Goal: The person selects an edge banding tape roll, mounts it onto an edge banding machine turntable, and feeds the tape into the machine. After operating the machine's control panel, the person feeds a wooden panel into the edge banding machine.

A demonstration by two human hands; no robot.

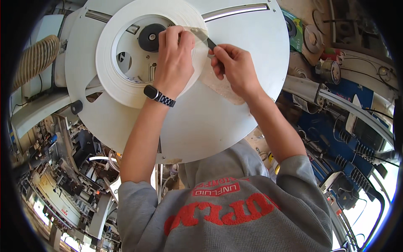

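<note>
A wide white roll of wound strip (108, 63) lies on a large pale round disc (247, 38), around a hub with a black round knob (151, 38). My left hand (175, 56), with a dark watch on its wrist, is over the roll's right side. Its fingers are curled down and closed at the edge of a clear plastic film (224, 87), which runs right and down across the disc. The left thumb and fingertips are mostly hidden. In my right hand (236, 67) is a slim knife (210, 43), its blade tilted up and left against the film beside my left fingers.
A ribbed tan hose (37, 59) is at the far left, with machine parts (63, 185) below. To the right are a metal rail (357, 109), coiled black cables (357, 147) and a green packet (294, 33). The disc's rim overhangs close to my body.
</note>
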